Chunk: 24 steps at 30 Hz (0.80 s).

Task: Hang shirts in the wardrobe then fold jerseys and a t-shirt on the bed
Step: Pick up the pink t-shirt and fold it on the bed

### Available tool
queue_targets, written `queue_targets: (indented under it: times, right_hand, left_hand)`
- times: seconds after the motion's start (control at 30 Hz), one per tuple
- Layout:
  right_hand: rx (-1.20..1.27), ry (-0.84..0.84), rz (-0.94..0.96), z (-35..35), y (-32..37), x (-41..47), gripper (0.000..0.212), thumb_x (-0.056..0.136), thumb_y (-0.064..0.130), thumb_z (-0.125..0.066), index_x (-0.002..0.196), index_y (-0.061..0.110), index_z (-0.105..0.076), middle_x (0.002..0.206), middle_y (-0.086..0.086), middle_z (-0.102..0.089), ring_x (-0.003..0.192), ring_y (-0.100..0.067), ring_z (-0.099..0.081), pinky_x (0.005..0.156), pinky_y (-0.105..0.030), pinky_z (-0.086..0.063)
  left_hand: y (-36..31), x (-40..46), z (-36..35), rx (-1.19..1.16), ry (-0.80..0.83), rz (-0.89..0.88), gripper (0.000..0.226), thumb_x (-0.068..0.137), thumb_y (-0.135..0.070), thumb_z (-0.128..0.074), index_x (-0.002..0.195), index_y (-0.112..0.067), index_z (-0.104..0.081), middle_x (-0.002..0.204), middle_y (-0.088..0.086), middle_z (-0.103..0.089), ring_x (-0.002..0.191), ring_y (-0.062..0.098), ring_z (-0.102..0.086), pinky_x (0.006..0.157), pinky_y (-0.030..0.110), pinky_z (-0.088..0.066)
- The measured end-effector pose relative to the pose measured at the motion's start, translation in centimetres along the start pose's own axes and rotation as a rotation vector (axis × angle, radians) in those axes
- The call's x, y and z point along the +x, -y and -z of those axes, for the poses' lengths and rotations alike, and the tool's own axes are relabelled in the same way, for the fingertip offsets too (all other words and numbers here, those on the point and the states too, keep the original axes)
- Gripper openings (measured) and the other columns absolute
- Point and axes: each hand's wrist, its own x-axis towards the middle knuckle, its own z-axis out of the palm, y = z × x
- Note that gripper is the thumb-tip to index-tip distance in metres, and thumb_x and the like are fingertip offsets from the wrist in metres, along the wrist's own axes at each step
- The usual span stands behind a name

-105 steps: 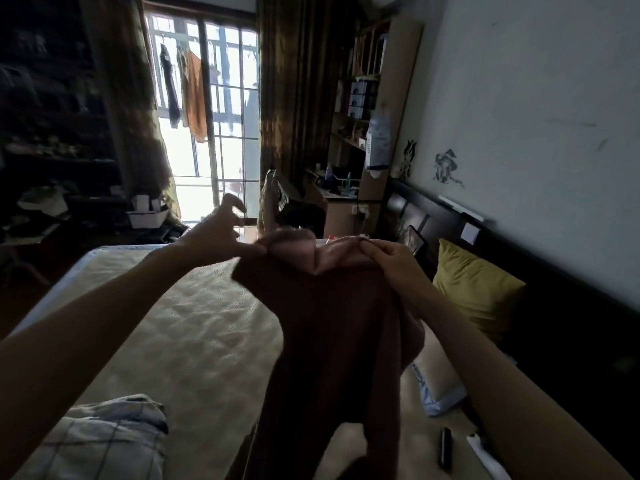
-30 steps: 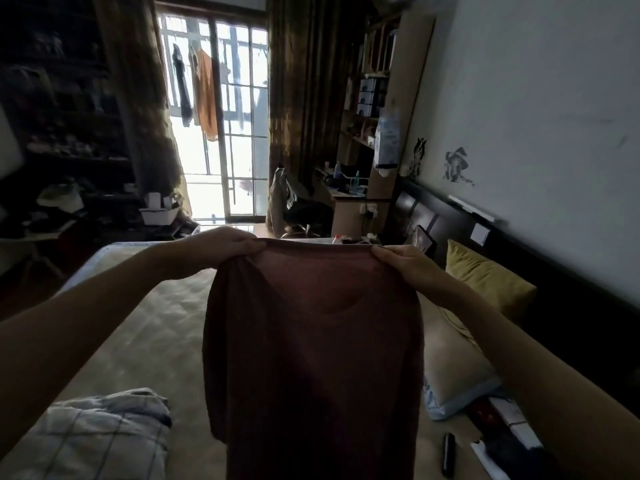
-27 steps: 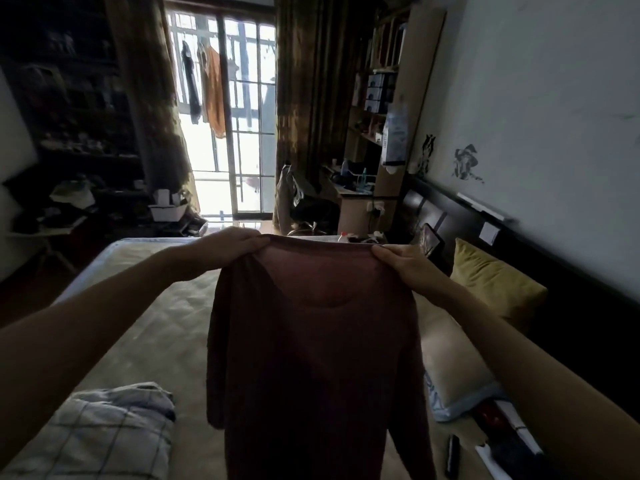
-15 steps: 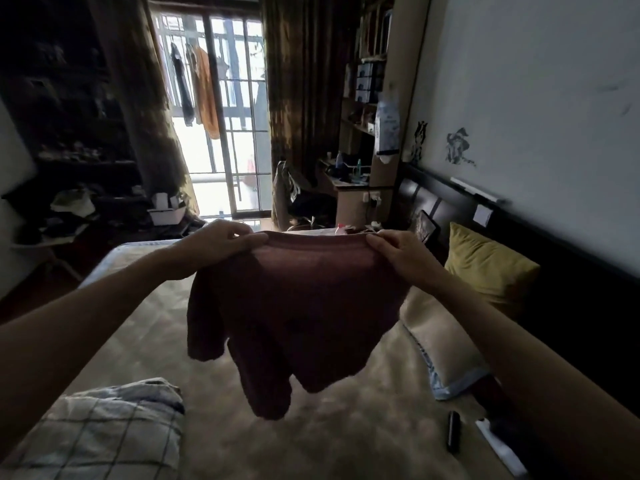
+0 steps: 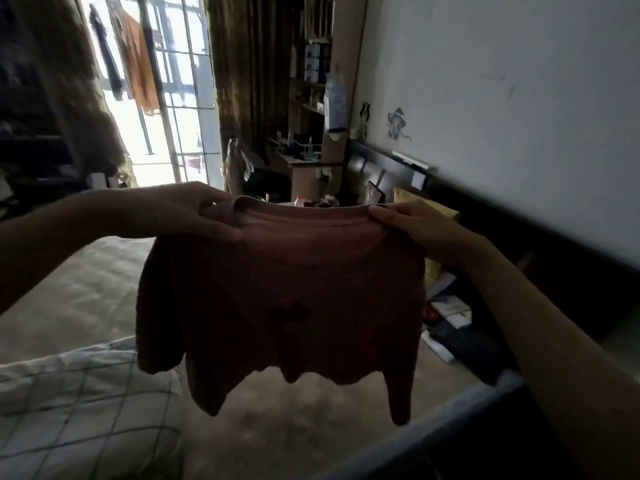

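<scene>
Both hands, left (image 5: 180, 211) and right (image 5: 414, 225), hold a maroon jersey (image 5: 277, 306) by its 2 shoulders (fingers clamped on the fabric), hanging above the bed (image 5: 69, 292).

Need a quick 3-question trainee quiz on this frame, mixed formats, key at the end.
1. True or false: the reddish garment lies flat on the bed.
2. Where does each hand grip the garment? A) at the hem B) at the shoulders, either side of the neckline C) at the sleeve cuffs
3. Fill in: the yellow pillow sits behind the ____ hand.

Key
1. False: the left hand and right hand hold it up in the air above the bed.
2. B
3. right
</scene>
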Motion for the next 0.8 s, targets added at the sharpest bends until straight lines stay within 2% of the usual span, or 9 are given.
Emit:
queue_targets:
  times: [0.13,0.23,0.3,0.4,0.47,0.57,0.67,0.73,0.8]
  right_hand:
    - [0.158,0.208,-0.134,-0.3,-0.3,-2.4,0.055,0.08,0.043,-0.068,0.117,0.004,-0.067,0.091,-0.003,-0.076,0.077,-0.011,-0.071,0.067,-0.021,-0.058]
    - [0.187,0.245,-0.233,-1.4,-3.1,-0.6,0.03,0.096,0.028,-0.058,0.113,0.005,-0.068,0.091,-0.005,-0.075,0.077,-0.011,-0.071,0.063,-0.018,-0.056]
    - [0.141,0.222,-0.294,-3.0,-6.3,2.0,0.024,0.097,0.029,-0.059,0.1,0.009,-0.071,0.088,-0.006,-0.075,0.073,-0.011,-0.071,0.061,-0.019,-0.055]
    - [0.093,0.2,-0.36,-6.5,-13.9,7.2,0.035,0.087,0.043,-0.07,0.105,0.014,-0.077,0.1,-0.008,-0.077,0.091,-0.02,-0.074,0.081,-0.031,-0.059]
    - [0.073,0.169,-0.398,-9.2,-19.6,11.2,0.04,0.083,0.049,-0.073,0.102,0.014,-0.078,0.1,-0.008,-0.077,0.089,-0.02,-0.072,0.086,-0.036,-0.055]
    - [0.037,0.147,-0.437,-13.6,-28.2,17.7,0.05,0.082,0.054,-0.072,0.082,0.004,-0.071,0.076,-0.01,-0.068,0.069,-0.016,-0.059,0.066,-0.033,-0.045]
    - [0.002,0.14,-0.433,-18.5,-36.9,25.0,0.042,0.088,0.041,-0.072,0.059,0.016,-0.056,0.054,0.011,-0.051,0.052,-0.004,-0.045,0.055,-0.028,-0.035]
    - [-0.033,0.118,-0.435,-21.9,-42.2,29.8,0.037,0.09,0.036,-0.071,0.06,0.017,-0.06,0.052,0.014,-0.053,0.051,-0.001,-0.046,0.054,-0.027,-0.037]
    - [-0.085,0.118,-0.426,-25.3,-46.8,33.9,0.032,0.09,0.041,-0.07,0.074,0.014,-0.07,0.064,0.006,-0.063,0.06,-0.007,-0.056,0.059,-0.029,-0.043]
  left_hand:
    - [1.5,-1.6,-1.0,-0.118,0.167,0.109,0.041,0.08,-0.029,-0.077,0.107,0.0,-0.068,0.103,0.022,-0.074,0.093,0.03,-0.074,0.076,0.032,-0.062]
    - [5.0,0.0,-2.1,-0.126,0.207,0.184,0.054,0.078,-0.042,-0.083,0.105,0.002,-0.067,0.104,0.025,-0.072,0.097,0.037,-0.072,0.085,0.045,-0.06]
    - [8.4,2.0,-3.5,-0.144,0.195,0.226,0.04,0.079,-0.038,-0.078,0.101,-0.005,-0.072,0.098,0.015,-0.077,0.092,0.03,-0.075,0.078,0.038,-0.062]
    - [15.9,6.3,-6.5,-0.14,0.179,0.259,0.052,0.079,-0.05,-0.078,0.1,-0.003,-0.068,0.093,0.02,-0.073,0.085,0.031,-0.073,0.079,0.05,-0.057]
    - [21.9,9.6,-8.8,-0.157,0.152,0.307,0.056,0.075,-0.058,-0.079,0.093,-0.006,-0.069,0.086,0.019,-0.071,0.076,0.02,-0.068,0.073,0.043,-0.056]
    - [31.7,14.8,-12.4,-0.211,0.132,0.423,0.047,0.076,-0.053,-0.079,0.095,-0.01,-0.073,0.094,0.02,-0.072,0.081,0.019,-0.071,0.078,0.043,-0.059]
    - [41.9,19.4,-15.8,-0.288,0.043,0.538,0.034,0.072,-0.053,-0.081,0.077,-0.02,-0.072,0.07,0.002,-0.069,0.067,0.011,-0.066,0.065,0.033,-0.056]
    - [48.2,21.9,-18.5,-0.339,-0.033,0.598,0.03,0.078,-0.043,-0.081,0.076,-0.016,-0.071,0.066,-0.008,-0.064,0.066,0.004,-0.06,0.062,0.025,-0.05]
    - [53.8,23.7,-21.2,-0.362,-0.086,0.644,0.024,0.088,-0.025,-0.077,0.075,-0.007,-0.067,0.06,-0.011,-0.058,0.059,0.0,-0.053,0.055,0.016,-0.043]
